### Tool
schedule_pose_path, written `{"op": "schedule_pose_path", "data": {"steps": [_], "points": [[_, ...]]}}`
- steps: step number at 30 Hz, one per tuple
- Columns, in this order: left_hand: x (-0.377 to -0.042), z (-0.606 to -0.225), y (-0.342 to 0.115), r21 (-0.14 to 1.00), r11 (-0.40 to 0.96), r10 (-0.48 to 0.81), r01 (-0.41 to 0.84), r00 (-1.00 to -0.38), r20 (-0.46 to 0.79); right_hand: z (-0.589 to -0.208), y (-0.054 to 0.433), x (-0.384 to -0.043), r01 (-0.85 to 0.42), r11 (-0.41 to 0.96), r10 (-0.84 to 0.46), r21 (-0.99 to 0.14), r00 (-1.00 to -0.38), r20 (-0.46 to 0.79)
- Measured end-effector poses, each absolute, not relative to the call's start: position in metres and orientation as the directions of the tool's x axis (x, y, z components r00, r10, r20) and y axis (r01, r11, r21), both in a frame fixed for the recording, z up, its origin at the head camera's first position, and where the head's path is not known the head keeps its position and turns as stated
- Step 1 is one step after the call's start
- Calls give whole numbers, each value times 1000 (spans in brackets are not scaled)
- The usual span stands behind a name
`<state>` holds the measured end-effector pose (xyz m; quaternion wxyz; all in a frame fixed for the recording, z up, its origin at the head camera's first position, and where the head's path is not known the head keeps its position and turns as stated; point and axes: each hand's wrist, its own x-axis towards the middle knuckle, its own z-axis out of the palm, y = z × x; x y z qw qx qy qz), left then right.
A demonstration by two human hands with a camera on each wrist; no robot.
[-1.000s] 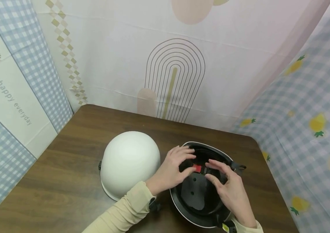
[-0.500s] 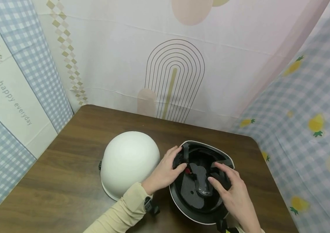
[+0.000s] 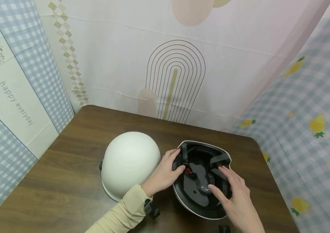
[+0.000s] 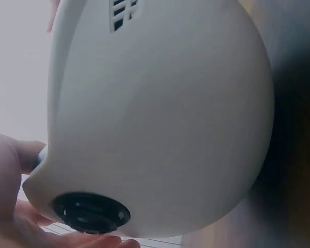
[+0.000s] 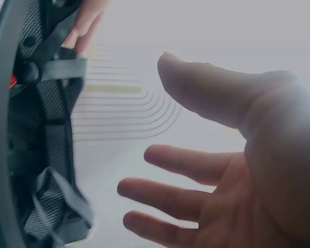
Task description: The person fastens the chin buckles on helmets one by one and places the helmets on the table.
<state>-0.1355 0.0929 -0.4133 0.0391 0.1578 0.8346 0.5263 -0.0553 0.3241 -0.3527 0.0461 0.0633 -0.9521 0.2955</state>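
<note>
An upturned white helmet point(image 3: 208, 212) shows its black inside on the table's right half. My left hand point(image 3: 165, 171) grips its left rim, with the thumb over the inner edge and the fingers outside. In the left wrist view, those fingers lie beside a black round knob point(image 4: 90, 213) on the shell. A red buckle piece point(image 3: 188, 171) lies inside near my left thumb, and black straps point(image 3: 219, 158) lie within. My right hand point(image 3: 236, 194) is at the right side, thumb and fingers spread; in the right wrist view it holds nothing and is apart from the helmet.
A second white helmet point(image 3: 130, 163) sits dome up to the left, close to my left forearm. The brown wooden table point(image 3: 66, 168) ends at a patterned cloth backdrop point(image 3: 118, 58), with checked cloth on both sides.
Both hands have left the red buckle in the middle. My left hand moved to the left rim, my right hand drew back rightward. The straps dropped inside, and the helmet shifted slightly.
</note>
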Motion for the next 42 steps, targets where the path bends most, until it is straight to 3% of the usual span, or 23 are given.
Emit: {"op": "schedule_pose_path", "data": {"steps": [7, 15, 36, 42], "points": [[-132, -411, 93, 885, 410, 289, 221, -952, 104, -357, 288, -47, -243, 842, -118, -481, -954, 276], [-126, -406, 95, 891, 399, 304, 216, -948, 93, -385, 244, -54, -111, 922, -82, -371, -992, 94], [-124, -406, 96, 908, 373, 297, 192, -952, 79, -405, 223, -63, -214, 937, -175, -275, -971, 160], [-124, -407, 94, 919, 345, 290, 193, -953, 92, -405, 222, -63, -227, 928, -182, -297, -968, 173]]}}
